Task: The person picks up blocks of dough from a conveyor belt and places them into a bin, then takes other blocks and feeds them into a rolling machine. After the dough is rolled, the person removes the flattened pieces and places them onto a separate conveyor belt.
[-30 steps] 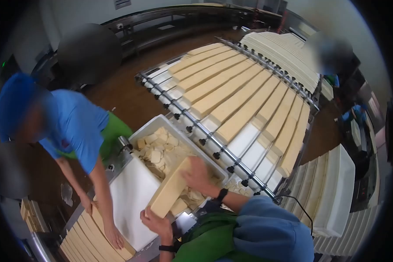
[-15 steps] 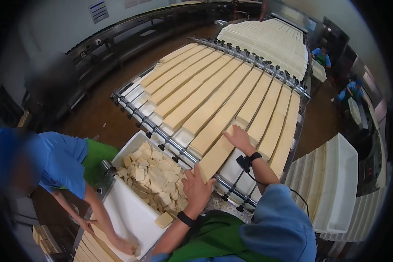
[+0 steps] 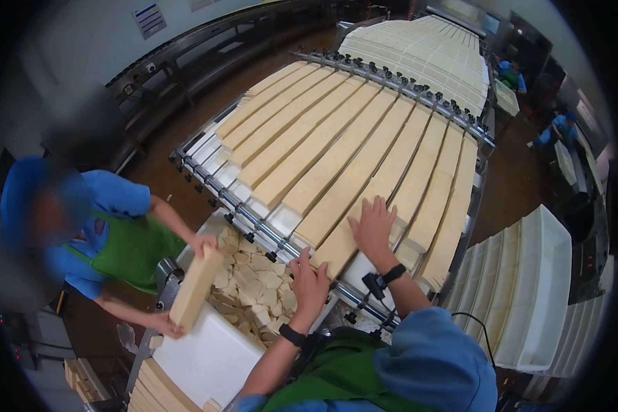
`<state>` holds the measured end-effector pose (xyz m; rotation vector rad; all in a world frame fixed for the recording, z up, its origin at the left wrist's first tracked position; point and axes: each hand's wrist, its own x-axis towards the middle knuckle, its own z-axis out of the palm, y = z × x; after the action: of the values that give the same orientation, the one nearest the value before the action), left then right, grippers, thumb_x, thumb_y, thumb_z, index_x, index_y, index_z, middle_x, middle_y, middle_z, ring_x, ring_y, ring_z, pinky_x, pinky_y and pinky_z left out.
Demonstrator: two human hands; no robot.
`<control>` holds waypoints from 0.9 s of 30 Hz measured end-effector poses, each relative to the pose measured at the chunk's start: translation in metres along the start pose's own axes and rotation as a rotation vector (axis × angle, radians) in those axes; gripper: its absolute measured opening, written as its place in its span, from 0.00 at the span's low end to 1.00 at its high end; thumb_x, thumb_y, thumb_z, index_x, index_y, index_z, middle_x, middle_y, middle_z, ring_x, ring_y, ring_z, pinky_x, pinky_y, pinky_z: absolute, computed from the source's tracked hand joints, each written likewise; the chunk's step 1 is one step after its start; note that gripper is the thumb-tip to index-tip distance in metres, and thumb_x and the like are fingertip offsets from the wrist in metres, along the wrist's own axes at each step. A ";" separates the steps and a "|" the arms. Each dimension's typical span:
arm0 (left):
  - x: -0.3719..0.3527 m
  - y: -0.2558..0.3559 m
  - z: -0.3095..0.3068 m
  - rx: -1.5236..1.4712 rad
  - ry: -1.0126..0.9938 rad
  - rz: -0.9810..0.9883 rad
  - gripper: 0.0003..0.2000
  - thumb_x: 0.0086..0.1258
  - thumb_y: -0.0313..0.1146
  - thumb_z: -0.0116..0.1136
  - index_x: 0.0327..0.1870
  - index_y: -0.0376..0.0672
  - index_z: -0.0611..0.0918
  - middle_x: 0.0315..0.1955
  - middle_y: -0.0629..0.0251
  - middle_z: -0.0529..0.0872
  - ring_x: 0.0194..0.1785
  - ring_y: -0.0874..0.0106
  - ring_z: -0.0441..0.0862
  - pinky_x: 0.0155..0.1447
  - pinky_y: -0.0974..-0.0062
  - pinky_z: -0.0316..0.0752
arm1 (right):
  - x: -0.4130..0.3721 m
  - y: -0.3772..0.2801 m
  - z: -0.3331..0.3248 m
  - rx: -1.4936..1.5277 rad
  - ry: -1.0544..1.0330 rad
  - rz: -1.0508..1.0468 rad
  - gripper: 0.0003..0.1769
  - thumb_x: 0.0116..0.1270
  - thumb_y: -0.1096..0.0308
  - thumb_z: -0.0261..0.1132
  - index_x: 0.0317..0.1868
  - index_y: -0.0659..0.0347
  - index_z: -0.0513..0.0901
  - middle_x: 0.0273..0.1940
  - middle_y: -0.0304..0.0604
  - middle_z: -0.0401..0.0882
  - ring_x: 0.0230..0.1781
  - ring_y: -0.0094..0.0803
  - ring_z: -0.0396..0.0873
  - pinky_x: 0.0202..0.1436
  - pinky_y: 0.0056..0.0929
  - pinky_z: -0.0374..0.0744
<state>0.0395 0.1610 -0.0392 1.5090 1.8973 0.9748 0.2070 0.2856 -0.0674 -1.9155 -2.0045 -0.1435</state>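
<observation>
A long pale-yellow bar (image 3: 341, 248) lies on the slatted white table, in line behind another bar. My left hand (image 3: 310, 285) is at its near end, fingers apart, with the fingertips and thumb against the end. My right hand (image 3: 374, 230) rests on the bar farther along, its fingers spread. Neither hand is closed around it. Beside them run several similar long bars (image 3: 336, 161) in parallel rows, and a metal rail (image 3: 275, 237) crosses the near edge.
Left of me a co-worker (image 3: 110, 240) holds another pale bar (image 3: 198, 288) in both hands. A white bin (image 3: 216, 223) of flat offcuts (image 3: 254, 281) stands between us. White trays (image 3: 532, 295) are stacked at the right. Two more people work at the far right.
The bar has slid away from me along the table, and my left hand has loosened from its end. My right hand's fingers have spread. The co-worker has raised a bar beside the bin.
</observation>
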 end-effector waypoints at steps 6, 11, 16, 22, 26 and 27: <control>0.003 0.000 0.001 -0.106 0.014 0.003 0.24 0.71 0.26 0.56 0.69 0.40 0.68 0.54 0.48 0.74 0.58 0.51 0.76 0.61 0.60 0.72 | -0.068 -0.029 -0.019 0.474 -0.246 -0.148 0.38 0.68 0.49 0.64 0.71 0.64 0.67 0.74 0.66 0.56 0.79 0.59 0.50 0.76 0.68 0.42; 0.007 -0.016 0.002 -0.185 -0.017 0.175 0.32 0.58 0.14 0.45 0.69 0.40 0.69 0.55 0.48 0.73 0.60 0.51 0.73 0.64 0.61 0.70 | -0.085 -0.041 -0.021 0.577 -0.315 -0.271 0.38 0.68 0.52 0.65 0.75 0.58 0.65 0.77 0.63 0.52 0.81 0.58 0.46 0.77 0.68 0.37; 0.000 -0.033 -0.005 -0.318 -0.004 0.137 0.33 0.56 0.13 0.44 0.68 0.42 0.70 0.55 0.48 0.73 0.61 0.52 0.74 0.63 0.64 0.70 | -0.081 -0.049 -0.030 0.393 -0.154 -0.438 0.35 0.64 0.67 0.66 0.72 0.43 0.71 0.72 0.51 0.63 0.76 0.48 0.58 0.75 0.73 0.46; -0.036 -0.065 -0.046 -0.172 0.219 -0.219 0.27 0.61 0.16 0.49 0.64 0.43 0.73 0.56 0.48 0.71 0.59 0.50 0.75 0.59 0.62 0.74 | -0.087 -0.045 -0.018 0.193 0.026 -0.744 0.21 0.57 0.65 0.71 0.53 0.46 0.86 0.68 0.41 0.71 0.73 0.38 0.66 0.75 0.73 0.49; -0.066 -0.134 -0.059 0.057 0.279 -0.250 0.23 0.67 0.28 0.58 0.64 0.43 0.73 0.57 0.44 0.70 0.56 0.43 0.76 0.61 0.55 0.73 | -0.088 -0.048 -0.026 0.186 -0.003 -0.712 0.23 0.54 0.66 0.72 0.53 0.43 0.87 0.70 0.42 0.69 0.73 0.39 0.65 0.76 0.73 0.48; -0.073 -0.143 -0.067 0.125 0.277 -0.222 0.23 0.68 0.30 0.59 0.64 0.44 0.73 0.57 0.44 0.69 0.55 0.42 0.76 0.61 0.53 0.73 | -0.087 -0.048 -0.024 0.163 0.012 -0.711 0.23 0.53 0.67 0.72 0.53 0.42 0.87 0.70 0.42 0.69 0.73 0.40 0.65 0.76 0.73 0.47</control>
<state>-0.0786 0.0585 -0.1150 1.2445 2.3031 1.0205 0.1654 0.1928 -0.0654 -1.0355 -2.5077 -0.1617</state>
